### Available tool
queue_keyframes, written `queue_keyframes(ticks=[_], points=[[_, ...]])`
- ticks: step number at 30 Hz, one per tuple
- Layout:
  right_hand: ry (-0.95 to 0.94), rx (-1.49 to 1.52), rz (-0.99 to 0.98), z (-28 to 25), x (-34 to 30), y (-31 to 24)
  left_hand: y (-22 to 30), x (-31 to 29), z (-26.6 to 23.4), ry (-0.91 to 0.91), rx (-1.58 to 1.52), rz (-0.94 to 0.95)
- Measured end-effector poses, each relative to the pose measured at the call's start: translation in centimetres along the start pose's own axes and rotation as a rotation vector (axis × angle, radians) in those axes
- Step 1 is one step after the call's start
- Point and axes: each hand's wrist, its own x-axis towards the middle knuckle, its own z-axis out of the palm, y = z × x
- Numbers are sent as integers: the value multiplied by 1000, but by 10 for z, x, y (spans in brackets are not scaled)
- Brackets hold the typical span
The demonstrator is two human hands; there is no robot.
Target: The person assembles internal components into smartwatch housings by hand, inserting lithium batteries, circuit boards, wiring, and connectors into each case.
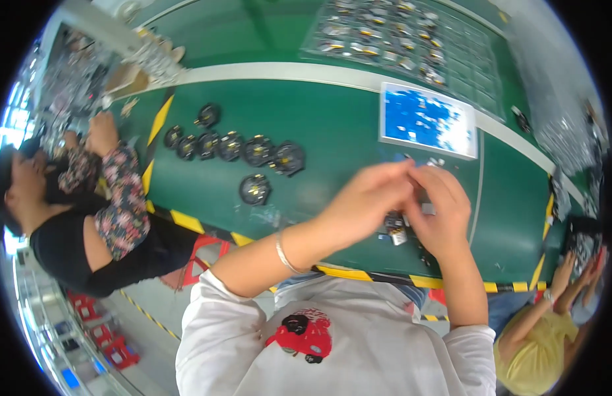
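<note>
Over the green bench, my left hand [377, 193] and my right hand [443, 212] meet at the fingertips. Both are closed in a pinch. Whatever lies between the fingers is too small or too covered to name. Just under the hands shows a small black part with a silver-white piece [396, 229]; I cannot tell whether it is held or rests on the bench. Beyond my fingertips, several small pale bits [436, 162] lie near a white tray [381, 127] filled with small blue and white pieces.
Several round black parts with yellow marks [256, 190] lie left of my hands. Clear plastic trays [474, 66], some holding small assemblies, stand at the back. Yellow-black tape [345, 272] marks the bench's near edge. Co-workers sit at left [75, 244] and right [540, 350].
</note>
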Motion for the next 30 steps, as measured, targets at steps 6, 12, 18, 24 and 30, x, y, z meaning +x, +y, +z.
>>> queue_keyframes(ticks=[6,12,18,24,30], points=[[-136,323,138,-7,-8,4,5,-80,-13,182,440,-123],[-171,571,334,-6,-14,8,12,-119,-84,1118,1665,372],[-122,641,543,-5,-8,2,18,-102,-76,926,1341,153],[-110,609,504,-9,-12,10,17,-59,-46,479,535,152],[41,647,562,-17,-8,7,27,5,-14,170,86,-2]])
